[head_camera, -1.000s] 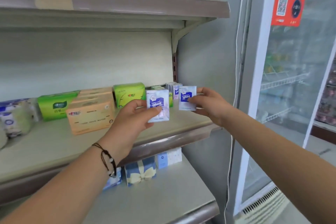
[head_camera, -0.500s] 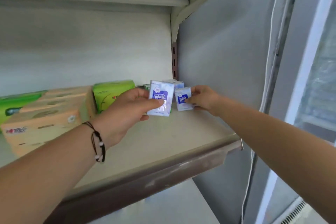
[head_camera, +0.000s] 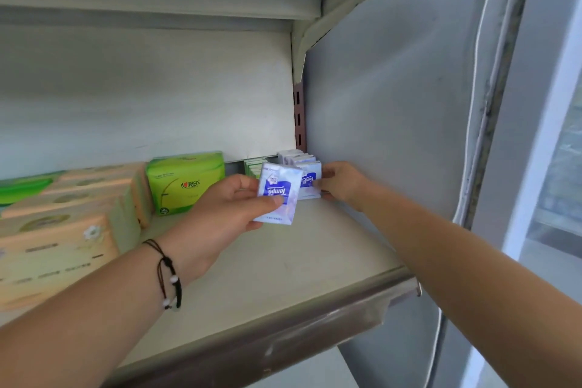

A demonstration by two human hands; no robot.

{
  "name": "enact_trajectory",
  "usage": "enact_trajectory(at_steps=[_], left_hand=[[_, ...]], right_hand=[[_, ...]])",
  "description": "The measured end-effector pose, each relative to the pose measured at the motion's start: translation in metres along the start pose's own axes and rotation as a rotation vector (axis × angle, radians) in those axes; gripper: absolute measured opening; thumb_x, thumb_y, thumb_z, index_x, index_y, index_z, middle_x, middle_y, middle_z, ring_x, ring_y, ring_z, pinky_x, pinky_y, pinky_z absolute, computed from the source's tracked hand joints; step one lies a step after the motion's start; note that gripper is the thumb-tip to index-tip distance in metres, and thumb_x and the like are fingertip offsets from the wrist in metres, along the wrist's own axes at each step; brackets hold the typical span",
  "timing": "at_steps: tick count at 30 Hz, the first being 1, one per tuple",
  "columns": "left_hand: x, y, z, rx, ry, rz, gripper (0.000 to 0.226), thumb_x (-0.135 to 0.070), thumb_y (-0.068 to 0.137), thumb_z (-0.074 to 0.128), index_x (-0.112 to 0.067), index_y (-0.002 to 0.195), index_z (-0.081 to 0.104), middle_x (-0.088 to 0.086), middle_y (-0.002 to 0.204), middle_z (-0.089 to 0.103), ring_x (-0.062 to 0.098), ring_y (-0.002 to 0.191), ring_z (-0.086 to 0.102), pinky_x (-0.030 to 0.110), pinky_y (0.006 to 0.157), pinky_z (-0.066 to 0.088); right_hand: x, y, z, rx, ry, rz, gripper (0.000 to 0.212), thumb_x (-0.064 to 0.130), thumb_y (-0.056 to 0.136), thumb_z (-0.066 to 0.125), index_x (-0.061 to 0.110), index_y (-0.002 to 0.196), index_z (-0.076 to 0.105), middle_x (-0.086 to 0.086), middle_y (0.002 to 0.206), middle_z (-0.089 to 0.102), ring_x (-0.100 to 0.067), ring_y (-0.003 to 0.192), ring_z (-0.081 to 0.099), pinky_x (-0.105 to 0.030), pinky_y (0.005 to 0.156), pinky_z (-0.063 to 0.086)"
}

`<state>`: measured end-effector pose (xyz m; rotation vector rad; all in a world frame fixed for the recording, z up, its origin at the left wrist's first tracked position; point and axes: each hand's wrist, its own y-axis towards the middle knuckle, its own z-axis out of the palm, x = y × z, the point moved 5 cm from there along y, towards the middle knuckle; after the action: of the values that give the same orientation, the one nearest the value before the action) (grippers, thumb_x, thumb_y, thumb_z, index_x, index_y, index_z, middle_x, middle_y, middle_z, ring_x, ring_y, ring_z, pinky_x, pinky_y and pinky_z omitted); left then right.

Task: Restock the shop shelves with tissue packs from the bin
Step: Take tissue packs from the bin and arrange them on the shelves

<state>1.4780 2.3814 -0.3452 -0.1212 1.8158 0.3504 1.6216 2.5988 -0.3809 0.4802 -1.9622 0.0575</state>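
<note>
My left hand [head_camera: 226, 214] grips a small white-and-blue pocket tissue pack [head_camera: 278, 195] upright, just above the beige shelf [head_camera: 315, 255]. My right hand [head_camera: 343, 181] holds a second pack of the same kind [head_camera: 310, 183] standing on the shelf at the back right corner, pressed against a short row of similar packs [head_camera: 294, 157]. The bin is out of view.
A green tissue pack [head_camera: 185, 183] stands at the back, with orange tissue boxes [head_camera: 69, 230] to its left. Small green packs [head_camera: 253, 167] sit behind the held pack. The grey side panel [head_camera: 393, 104] closes the shelf on the right; a glass fridge door [head_camera: 560, 167] stands beyond.
Both hands have moved deeper into the shelf. The right hand's pack went from held in the air to standing against the row at the back corner. The camera came closer.
</note>
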Motion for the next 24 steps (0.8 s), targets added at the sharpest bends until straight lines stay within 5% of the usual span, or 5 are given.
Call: enact_trajectory(at_steps=[5,18,24], left_hand=[[0.001,-0.003,-0.008,-0.032,0.001,-0.001,0.024,-0.016,0.088,0.071,-0.008,0.109,0.064,0.0,0.099,0.077,0.023,0.104,0.07,0.04,0.097,0.051],[0.004,-0.006,-0.017,-0.059,0.021,-0.005,0.022,-0.018,0.087,0.072,-0.013,0.108,0.064,-0.003,0.097,0.078,0.02,0.102,0.071,0.038,0.096,0.052],[0.002,-0.011,-0.01,-0.052,0.029,-0.006,0.02,-0.017,0.088,0.071,-0.014,0.106,0.065,-0.002,0.097,0.078,0.02,0.102,0.071,0.038,0.095,0.051]], right_hand=[[-0.01,0.018,0.004,-0.033,-0.09,0.01,0.017,0.011,0.087,0.064,0.005,0.102,0.072,-0.021,0.103,0.073,-0.026,0.084,0.068,-0.051,0.092,0.056],[-0.003,0.011,-0.002,-0.137,-0.284,-0.003,0.024,0.018,0.095,0.059,0.01,0.114,0.071,-0.009,0.109,0.072,-0.024,0.098,0.066,-0.028,0.082,0.049],[-0.002,0.004,-0.003,-0.11,-0.318,0.036,0.022,0.018,0.091,0.059,0.008,0.108,0.07,-0.011,0.105,0.072,-0.026,0.098,0.067,-0.03,0.082,0.051]])
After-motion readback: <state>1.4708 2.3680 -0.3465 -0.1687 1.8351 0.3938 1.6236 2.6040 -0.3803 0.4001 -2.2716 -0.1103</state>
